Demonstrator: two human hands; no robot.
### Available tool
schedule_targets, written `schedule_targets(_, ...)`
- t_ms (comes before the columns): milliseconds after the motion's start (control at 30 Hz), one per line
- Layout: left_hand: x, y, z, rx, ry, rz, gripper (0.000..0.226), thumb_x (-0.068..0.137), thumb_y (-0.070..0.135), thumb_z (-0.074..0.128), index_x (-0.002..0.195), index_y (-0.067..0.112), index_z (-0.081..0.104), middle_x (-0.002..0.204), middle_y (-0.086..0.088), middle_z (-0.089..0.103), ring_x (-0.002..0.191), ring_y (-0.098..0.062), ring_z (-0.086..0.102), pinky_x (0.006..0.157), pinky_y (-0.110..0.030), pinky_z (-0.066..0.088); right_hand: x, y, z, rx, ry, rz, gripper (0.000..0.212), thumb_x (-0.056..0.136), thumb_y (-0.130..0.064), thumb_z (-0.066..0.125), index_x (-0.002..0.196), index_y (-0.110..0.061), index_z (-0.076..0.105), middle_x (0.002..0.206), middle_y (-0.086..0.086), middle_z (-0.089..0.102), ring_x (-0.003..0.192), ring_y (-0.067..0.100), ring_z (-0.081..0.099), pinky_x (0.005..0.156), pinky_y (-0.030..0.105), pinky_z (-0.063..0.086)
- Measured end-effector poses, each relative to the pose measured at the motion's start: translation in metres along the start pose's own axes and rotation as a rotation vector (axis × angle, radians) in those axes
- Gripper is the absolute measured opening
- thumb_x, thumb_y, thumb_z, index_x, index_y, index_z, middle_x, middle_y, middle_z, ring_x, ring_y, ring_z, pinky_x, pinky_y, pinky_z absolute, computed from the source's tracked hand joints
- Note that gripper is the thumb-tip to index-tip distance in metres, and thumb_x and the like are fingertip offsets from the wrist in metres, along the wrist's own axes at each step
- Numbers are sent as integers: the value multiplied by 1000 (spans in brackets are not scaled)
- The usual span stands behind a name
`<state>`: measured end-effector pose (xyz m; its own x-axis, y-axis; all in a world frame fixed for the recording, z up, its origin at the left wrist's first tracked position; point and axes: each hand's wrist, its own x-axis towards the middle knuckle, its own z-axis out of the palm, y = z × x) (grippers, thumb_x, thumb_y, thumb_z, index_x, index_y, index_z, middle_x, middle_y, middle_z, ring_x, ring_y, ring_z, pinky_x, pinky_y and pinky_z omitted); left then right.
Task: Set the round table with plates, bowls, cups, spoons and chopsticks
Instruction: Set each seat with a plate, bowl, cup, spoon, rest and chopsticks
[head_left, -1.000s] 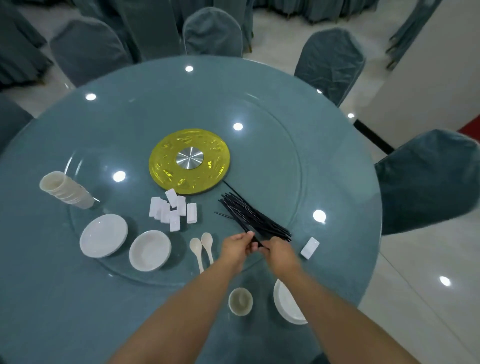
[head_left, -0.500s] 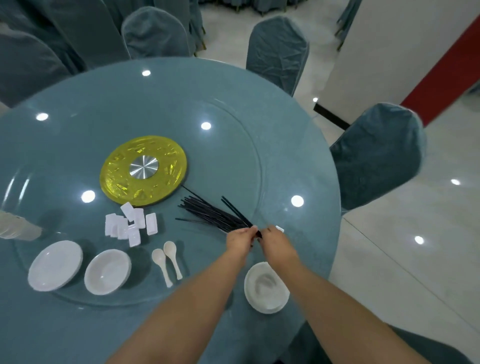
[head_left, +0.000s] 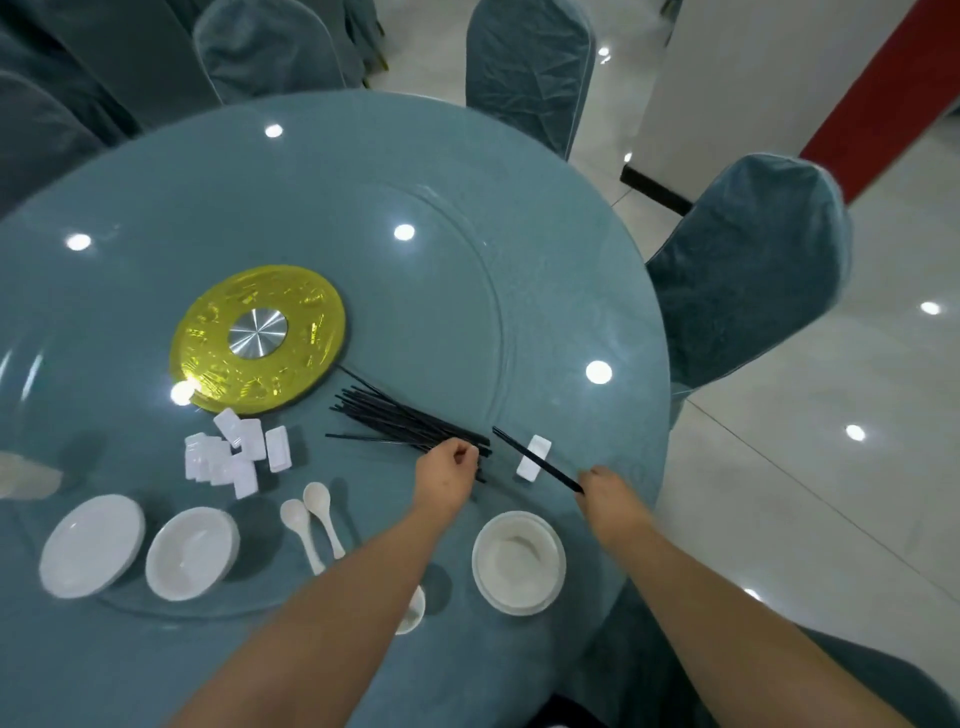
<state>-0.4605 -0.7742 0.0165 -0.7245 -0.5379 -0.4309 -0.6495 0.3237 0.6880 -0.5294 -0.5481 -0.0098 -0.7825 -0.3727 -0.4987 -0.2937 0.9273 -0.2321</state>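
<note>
Chopsticks (head_left: 410, 423), black and thin, lie in a loose bundle on the glass turntable (head_left: 467, 291) of the round table (head_left: 156, 176), fanning out toward the yellow disc (head_left: 257, 338) at the middle. The left hand (head_left: 449, 478) rests at the near end of that bundle, its fingers curled round the ends of a few sticks. The right hand (head_left: 605, 491) pinches the near end of a separate pair of chopsticks (head_left: 535, 460), which slants up and left across a small white chopstick rest (head_left: 533, 457); whether the pair touches the rest or hangs just above it cannot be told.

Near the table's edge, between the two forearms, stands a white bowl on a plate (head_left: 518, 564). Just left of it a cup (head_left: 413, 610) peeks out from under the left forearm, mostly hidden. On the turntable, left of the left forearm, two white spoons (head_left: 311, 522) lie side by side, handles toward the person. Further left sit a stack of bowls (head_left: 191, 558) and a stack of plates (head_left: 92, 543), close together. Behind them a cluster of white rests (head_left: 234, 454) lies beside the yellow disc. At the far left edge a blurred pale shape, likely stacked cups (head_left: 26, 480), is cut off by the frame.

Chairs in blue-grey covers (head_left: 748, 265) stand round the table on a glossy pale floor (head_left: 831, 467).
</note>
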Motion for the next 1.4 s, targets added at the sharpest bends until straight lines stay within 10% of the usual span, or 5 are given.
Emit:
schedule_targets(867,14,-53,-20,40,66,-197,21,96,27,53,92,13,69,90,-8,73,89,-28,66,79,-30,49,3,15,23,33,-27,47,29,98,-35,51,107,-9,57,113,10,52,102,30,57,86,36,48)
schedule_targets(1400,32,-111,-192,-32,325,-211,18,92,24,50,93,11,63,88,-10,71,86,-30,65,80,-32,50,38,-223,-5,46,200,-301,31,97,-41,48,90,-15,63,94,6,62,89,30,62,72,37,50)
